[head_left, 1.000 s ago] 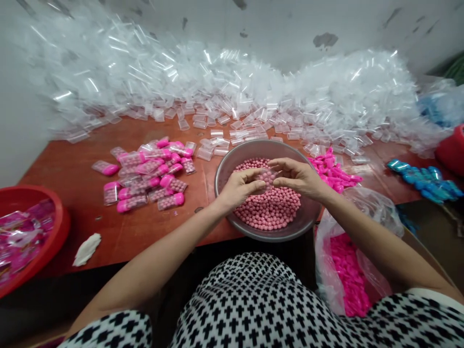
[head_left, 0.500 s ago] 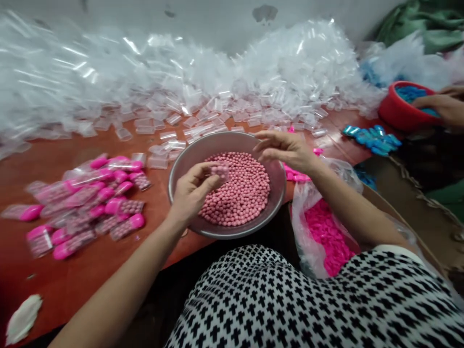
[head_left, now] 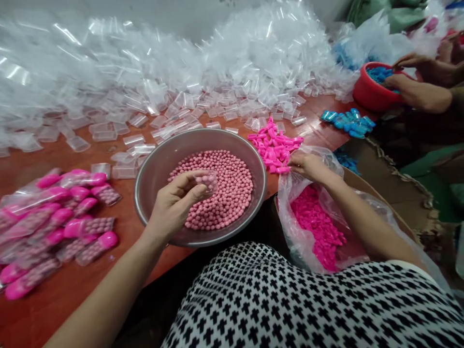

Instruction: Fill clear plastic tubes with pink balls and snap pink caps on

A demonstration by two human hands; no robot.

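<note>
Between the thumb and fingers of my left hand (head_left: 174,203) is a small clear plastic container (head_left: 206,181) with pink beads inside. That hand is over a grey metal bowl (head_left: 150,166), and a heap of loose pink beads (head_left: 224,193) covers the bowl's bottom. My right hand (head_left: 310,165) is at the near right edge of a pile of bright pink caps (head_left: 273,145), its fingers bent together against them. Whatever those fingers grip is hidden. Below the right forearm, a clear plastic bag (head_left: 288,212) holds many more pink caps (head_left: 315,227).
Filled containers with pink caps (head_left: 87,227) are heaped on the red table (head_left: 145,278) at left. A big mound of clear empty containers (head_left: 174,63) lines the back. At right, another person's hands (head_left: 416,87) work at a red bowl (head_left: 366,94) near blue containers (head_left: 350,122).
My right hand has moved from above the bowl's right rim down to the pink cap pile. My left hand keeps the bead-filled container over the bowl. The view has shifted to the right.
</note>
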